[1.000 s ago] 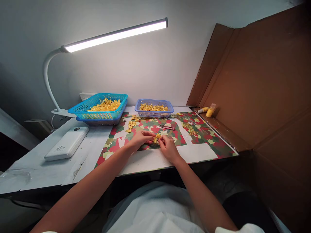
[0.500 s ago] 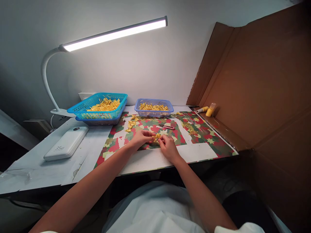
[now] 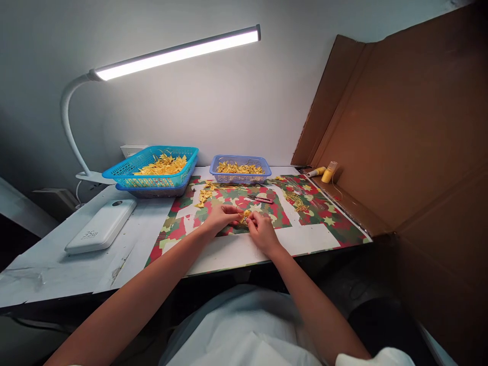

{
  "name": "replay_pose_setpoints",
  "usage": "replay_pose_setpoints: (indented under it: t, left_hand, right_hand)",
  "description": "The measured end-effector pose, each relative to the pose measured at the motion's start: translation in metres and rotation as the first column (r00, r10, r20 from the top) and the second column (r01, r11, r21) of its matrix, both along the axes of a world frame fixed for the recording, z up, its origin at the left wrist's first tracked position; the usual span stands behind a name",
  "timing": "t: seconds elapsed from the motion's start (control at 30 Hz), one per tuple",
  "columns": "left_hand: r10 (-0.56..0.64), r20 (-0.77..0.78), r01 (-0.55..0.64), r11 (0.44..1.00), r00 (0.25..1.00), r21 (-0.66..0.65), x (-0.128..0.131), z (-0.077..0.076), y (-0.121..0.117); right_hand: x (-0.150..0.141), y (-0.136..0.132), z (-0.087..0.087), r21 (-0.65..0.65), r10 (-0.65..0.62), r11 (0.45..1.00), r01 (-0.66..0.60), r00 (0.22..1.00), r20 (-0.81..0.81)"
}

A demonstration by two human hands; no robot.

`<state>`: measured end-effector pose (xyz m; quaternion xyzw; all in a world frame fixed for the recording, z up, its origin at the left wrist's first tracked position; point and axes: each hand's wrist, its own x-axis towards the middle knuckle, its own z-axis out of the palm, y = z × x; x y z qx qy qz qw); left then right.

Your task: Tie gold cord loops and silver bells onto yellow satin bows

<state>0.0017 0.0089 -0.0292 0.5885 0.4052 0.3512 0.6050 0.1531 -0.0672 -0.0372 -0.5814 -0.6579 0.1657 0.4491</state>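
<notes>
Ribbon, small and yellow, sits between the two hands, over the colourful sheet near the front of the table. The left hand pinches its left side, with the thumb and a finger close together at the tips. The right hand is nearly closed, with its fingers curled in, and pinches the right side. The fingers hide both ends of the ribbon, so its full shape is hard to see. Little of the right thumb shows. Both arms run off the bottom of the view.

Small snips lie just past the hands. Yellow bows lie farther left, too bunched up to count. Gold strings are in a tangle on the right. The top basket hides most of the lower basket. Brown cardboard is cut off at the right edge.
</notes>
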Motion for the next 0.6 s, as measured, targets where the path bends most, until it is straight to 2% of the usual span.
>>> replay_pose_setpoints:
  t: [0.6]
  left_hand:
    - [0.006,0.050,-0.006,1.000,0.999,-0.005,0.0039,0.0077,-0.0053]
  right_hand:
    - [-0.0028,0.0014,-0.0035,0.019,-0.057,0.998,0.057,0.998,-0.018]
